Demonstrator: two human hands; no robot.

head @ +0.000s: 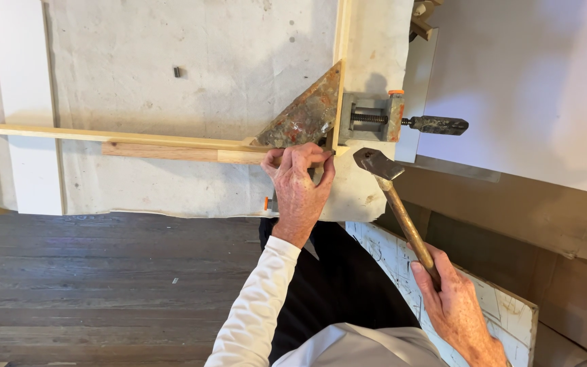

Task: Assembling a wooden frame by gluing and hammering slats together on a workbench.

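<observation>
1. Dark plank floor (103, 285): fills the lower left, below the edge of the worktop.
2. Worktop covered with stained off-white paper (191, 75): spans the upper left and centre.
3. Small dark peg-like object (176, 71): lies alone on the paper, well apart from the frame work.
4. Long pale wooden strip (103, 136): runs level across the worktop from the left edge to the corner joint; a shorter, browner wooden batten (164, 152) lies just beside it on the near side.
5. Rusty, paint-flecked triangular metal corner brace (305, 115): sits in the angle between the long strip and the upright pale wooden strip (341, 41).
6. Left hand (298, 187), in a white long sleeve (256, 306): fingers (300, 158) pinched narrowly at the corner joint, touching the wood; what they pinch is too small to tell.
7. Grey metal screw clamp with orange trim and a dark handle (388, 119): clamped on the upright strip just right of the brace.
8. Hammer with dark metal head and brown wooden handle (392, 197): head poised just right of the left hand, near the joint, not touching it.
9. Right hand (453, 306): fingers wrapped closed around the hammer handle's lower end.
10. White board with pencil drawings (504, 309): under the right hand.
</observation>
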